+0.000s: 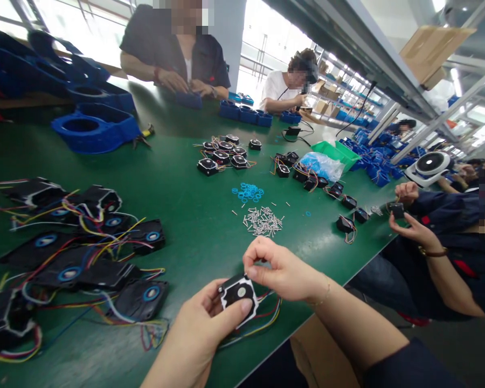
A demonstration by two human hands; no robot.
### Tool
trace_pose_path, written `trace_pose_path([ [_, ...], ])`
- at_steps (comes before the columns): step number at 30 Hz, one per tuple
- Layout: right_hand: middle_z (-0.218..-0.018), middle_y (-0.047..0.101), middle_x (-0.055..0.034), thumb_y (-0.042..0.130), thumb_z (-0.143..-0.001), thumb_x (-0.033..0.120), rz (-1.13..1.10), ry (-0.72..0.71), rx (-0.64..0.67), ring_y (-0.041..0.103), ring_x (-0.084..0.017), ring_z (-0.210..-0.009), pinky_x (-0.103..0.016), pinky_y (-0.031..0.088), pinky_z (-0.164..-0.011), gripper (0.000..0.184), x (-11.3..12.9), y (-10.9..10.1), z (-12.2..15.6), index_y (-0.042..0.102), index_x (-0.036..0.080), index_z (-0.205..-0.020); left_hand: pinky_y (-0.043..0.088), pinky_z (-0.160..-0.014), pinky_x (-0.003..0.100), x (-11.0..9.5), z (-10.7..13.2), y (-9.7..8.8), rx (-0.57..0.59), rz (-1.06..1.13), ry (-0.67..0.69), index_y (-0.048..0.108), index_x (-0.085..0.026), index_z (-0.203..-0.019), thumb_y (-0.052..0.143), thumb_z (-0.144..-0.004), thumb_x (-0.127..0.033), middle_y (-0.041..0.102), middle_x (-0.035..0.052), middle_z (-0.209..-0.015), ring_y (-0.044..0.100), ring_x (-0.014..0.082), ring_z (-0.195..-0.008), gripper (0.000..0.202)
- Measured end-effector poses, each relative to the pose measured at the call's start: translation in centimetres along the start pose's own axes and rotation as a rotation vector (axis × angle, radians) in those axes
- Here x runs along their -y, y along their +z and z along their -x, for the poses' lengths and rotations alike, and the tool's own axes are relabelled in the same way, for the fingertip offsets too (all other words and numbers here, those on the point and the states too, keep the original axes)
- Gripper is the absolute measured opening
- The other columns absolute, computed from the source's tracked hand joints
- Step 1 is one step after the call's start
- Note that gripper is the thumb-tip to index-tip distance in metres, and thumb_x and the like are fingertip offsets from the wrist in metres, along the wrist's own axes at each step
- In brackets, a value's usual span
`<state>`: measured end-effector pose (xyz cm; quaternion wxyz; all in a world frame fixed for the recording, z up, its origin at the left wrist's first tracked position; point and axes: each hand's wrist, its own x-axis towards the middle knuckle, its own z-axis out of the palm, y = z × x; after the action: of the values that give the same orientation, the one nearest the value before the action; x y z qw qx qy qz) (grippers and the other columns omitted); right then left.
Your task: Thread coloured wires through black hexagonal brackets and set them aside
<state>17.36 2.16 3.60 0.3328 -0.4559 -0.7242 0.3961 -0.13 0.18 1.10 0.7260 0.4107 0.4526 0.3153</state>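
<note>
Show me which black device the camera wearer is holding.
The white-edged black device in the left hand, the right hand at its corner; others lie on the table or in a co-worker's hands.

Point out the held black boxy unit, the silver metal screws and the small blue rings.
Held black boxy unit [241, 292], head view: its pale round label.
Silver metal screws [263, 222], head view: the pile's middle.
Small blue rings [249, 191], head view: the cluster's middle.

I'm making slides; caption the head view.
Left hand holding a black unit, right hand at its corner, with screws and blue rings on a green table.
</note>
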Motion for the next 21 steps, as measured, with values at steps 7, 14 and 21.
trace_pose_path([
  [7,-0.085,0.047,-0.0003,0.054,-0.084,0.022,-0.049,0.000,0.195,0.045,-0.012,-0.082,-0.028,0.037,-0.080,0.005,0.3,-1.3,0.2,0.053,0.017,-0.082,0.042,-0.072,0.027,0.3,0.1,-0.3,0.124,0.034,-0.006,0.060,-0.015,-0.095,0.075,-0.066,-0.034,0.062,0.0047,-0.086,0.055,0.0180,-0.080,0.038],
  [14,-0.091,0.048,-0.0016,0.057,-0.085,0.025,0.196,-0.076,0.160,0.044,-0.014,-0.093,-0.033,0.037,-0.089,0.006,0.5,-1.7,0.6,0.059,0.020,-0.085,0.037,-0.050,0.018,0.4,0.3,-0.7,0.225,0.167,-0.026,0.059,-0.013,-0.087,0.075,-0.066,-0.035,0.054,0.0021,-0.072,0.047,0.0105,-0.061,0.035],
  [21,-0.125,0.050,-0.0079,0.064,-0.080,0.036,0.327,-0.255,0.038,0.042,-0.018,-0.118,-0.034,0.034,-0.104,0.052,3.5,-0.8,2.6,0.045,0.020,-0.125,0.039,-0.051,0.019,0.6,0.4,-0.8,0.101,0.125,0.009,0.060,-0.015,-0.091,0.071,-0.071,-0.035,0.054,0.0028,-0.080,0.047,0.0116,-0.068,0.030],
])
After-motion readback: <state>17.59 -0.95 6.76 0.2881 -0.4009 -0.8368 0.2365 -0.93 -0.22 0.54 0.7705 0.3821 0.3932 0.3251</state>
